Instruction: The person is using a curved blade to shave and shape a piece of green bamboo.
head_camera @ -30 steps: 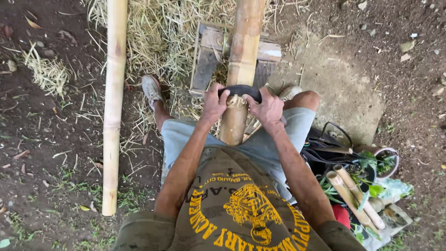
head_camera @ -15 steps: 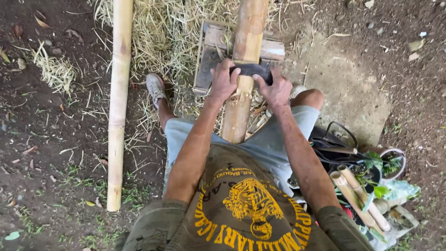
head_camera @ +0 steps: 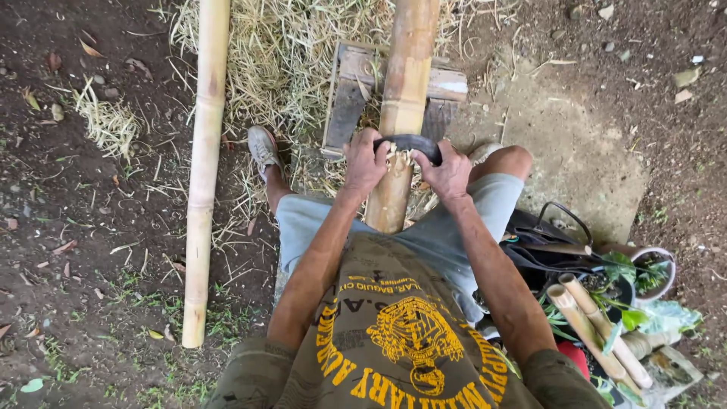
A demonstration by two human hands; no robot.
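Note:
A thick bamboo pole point(head_camera: 401, 91) runs from between my knees up over a low wooden stand point(head_camera: 352, 91). A dark curved two-handled blade point(head_camera: 413, 142) lies across the pole. My left hand point(head_camera: 365, 160) grips its left end and my right hand point(head_camera: 448, 170) grips its right end. Pale curled shavings point(head_camera: 400, 160) sit on the pole just under the blade, between my hands.
A second, thinner bamboo pole point(head_camera: 203, 167) lies on the dirt to the left. Straw-like shavings point(head_camera: 280, 60) cover the ground around the stand. My left shoe point(head_camera: 263, 148) rests beside it. At right are a dark bag point(head_camera: 549, 242), short bamboo pieces point(head_camera: 594, 333) and a potted plant point(head_camera: 640, 273).
Both hands slid the blade away along the pole to about the half-second mark, then drew it back toward me; the shavings now bunch under it.

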